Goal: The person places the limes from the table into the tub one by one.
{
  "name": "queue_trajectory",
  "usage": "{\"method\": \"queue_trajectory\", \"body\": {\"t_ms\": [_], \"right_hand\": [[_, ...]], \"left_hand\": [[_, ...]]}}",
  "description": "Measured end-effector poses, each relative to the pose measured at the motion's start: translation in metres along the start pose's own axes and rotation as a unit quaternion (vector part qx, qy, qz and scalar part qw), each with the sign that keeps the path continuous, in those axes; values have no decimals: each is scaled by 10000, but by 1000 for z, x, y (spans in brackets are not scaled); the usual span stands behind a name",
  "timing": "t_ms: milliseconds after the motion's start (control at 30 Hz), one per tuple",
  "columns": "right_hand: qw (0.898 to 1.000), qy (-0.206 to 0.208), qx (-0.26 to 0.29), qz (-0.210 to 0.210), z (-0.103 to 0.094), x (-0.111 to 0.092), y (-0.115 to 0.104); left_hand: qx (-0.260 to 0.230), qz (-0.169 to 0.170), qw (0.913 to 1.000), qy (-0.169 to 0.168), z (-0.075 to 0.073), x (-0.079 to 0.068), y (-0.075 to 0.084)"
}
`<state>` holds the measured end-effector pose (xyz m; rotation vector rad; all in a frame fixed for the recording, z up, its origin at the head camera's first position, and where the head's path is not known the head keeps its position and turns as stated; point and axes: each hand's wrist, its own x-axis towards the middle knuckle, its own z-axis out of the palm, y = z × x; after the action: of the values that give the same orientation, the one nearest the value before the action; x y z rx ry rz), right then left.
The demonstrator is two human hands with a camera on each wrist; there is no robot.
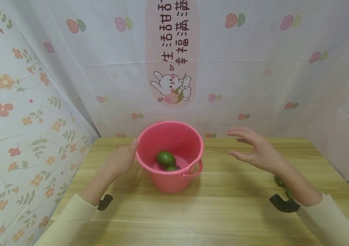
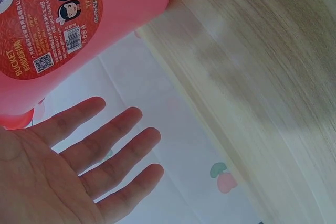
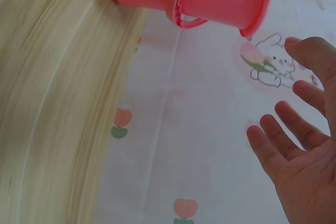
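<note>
A pink bucket [image 1: 172,182] stands on the wooden table, its mouth tilted towards the head camera. Inside lie a glossy green oval fruit [image 1: 166,158] and a second green fruit [image 1: 173,168], partly hidden by the front rim. My left hand [image 1: 123,158] is at the bucket's left rim, thumb against it in the head view; the left wrist view shows its fingers spread and nearly straight beside the labelled bucket wall [image 2: 118,9]. Well to the right of the bucket, my right hand [image 1: 259,150] hovers over the table, fingers apart and holding nothing.
Green fruit [image 1: 279,181] lies on the table at the right, partly covered by my right forearm. The bucket's pink handle [image 1: 197,171] hangs at its front right. A printed white curtain [image 1: 116,85] rises behind the table [image 1: 174,222], and a floral one [image 1: 17,136] borders the left.
</note>
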<state>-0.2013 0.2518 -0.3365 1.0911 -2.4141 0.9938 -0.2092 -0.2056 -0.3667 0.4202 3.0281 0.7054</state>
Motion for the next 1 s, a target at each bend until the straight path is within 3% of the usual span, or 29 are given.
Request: {"method": "queue_trajectory", "body": {"t_ms": [1000], "right_hand": [[9994,107,-279,170,-20,-34,14]], "left_hand": [[-82,28,10000,8,0,-1,0]]}}
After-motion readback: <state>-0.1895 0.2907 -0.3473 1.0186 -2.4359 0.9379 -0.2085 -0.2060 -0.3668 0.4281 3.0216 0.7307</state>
